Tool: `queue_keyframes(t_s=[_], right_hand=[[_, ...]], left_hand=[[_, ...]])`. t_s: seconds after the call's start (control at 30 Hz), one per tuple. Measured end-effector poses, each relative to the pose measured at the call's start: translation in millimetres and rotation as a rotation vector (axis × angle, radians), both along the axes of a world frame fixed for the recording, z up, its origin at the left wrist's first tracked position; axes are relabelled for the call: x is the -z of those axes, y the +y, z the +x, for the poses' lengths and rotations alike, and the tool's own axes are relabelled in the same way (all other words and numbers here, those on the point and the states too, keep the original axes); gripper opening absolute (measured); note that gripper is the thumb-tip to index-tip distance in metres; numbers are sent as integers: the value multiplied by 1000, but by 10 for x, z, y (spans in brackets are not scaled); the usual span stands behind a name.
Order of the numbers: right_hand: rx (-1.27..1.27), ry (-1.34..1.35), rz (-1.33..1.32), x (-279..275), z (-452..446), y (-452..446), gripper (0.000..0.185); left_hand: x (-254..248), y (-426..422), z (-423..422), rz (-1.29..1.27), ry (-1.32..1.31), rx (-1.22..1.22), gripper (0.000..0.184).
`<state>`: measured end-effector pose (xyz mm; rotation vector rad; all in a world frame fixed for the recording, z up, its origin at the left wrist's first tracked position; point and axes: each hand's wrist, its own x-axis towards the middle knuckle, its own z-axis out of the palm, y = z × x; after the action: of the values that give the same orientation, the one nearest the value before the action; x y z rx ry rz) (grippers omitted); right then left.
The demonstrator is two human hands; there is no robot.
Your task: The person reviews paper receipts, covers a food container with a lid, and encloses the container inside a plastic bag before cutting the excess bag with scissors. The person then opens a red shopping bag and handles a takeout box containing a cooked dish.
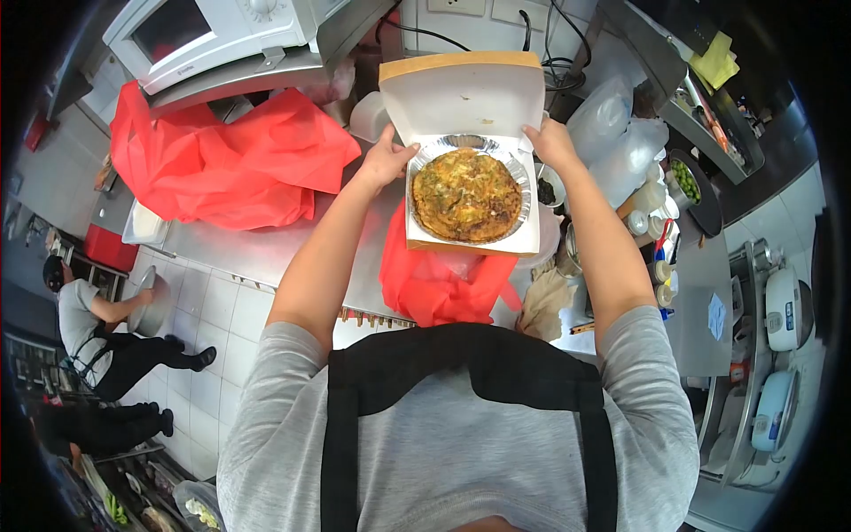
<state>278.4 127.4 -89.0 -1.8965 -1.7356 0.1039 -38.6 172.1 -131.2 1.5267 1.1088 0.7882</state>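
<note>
Between my hands is a cardboard box (464,93) with its lid raised. Inside it, a round browned omelette-like pie (467,195) sits in a foil tray (517,168). My left hand (387,160) grips the box's left edge near the lid hinge. On the opposite side, my right hand (551,144) holds the right edge by the lid, thumb against the cardboard. Just below the box lies a red bag (434,288), partly covered by it. A larger red bag (230,164) is spread on the metal counter to the left.
A white microwave (213,40) stands at the upper left. To the right are clear plastic bags (625,129), several jars, pens and a pot of green pieces (684,180). A co-worker (97,324) carries a metal bowl (149,303) at left; another person in dark trousers (111,426) is nearby.
</note>
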Motion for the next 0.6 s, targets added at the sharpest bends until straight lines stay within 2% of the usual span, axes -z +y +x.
queue_keyframes(t_s=[0.07,0.13,0.23,0.33,0.43,0.6], right_hand=[[-23,-14,-8,-52,11,34,32],[-83,25,3,-73,46,51,30],[-96,373,-240,-85,128,21,27],[-160,307,-269,84,305,60,24],[-124,105,-123,76,242,-27,23],[-83,91,-121,421,371,40,26]], left_hand=[[-34,76,40,-33,-10,-24,53],[-8,137,66,-55,-38,-77,48],[13,150,98,-95,8,-150,50],[167,273,63,-125,-32,-37,43],[219,285,86,-89,-47,-50,42],[369,353,37,-51,-63,39,31]])
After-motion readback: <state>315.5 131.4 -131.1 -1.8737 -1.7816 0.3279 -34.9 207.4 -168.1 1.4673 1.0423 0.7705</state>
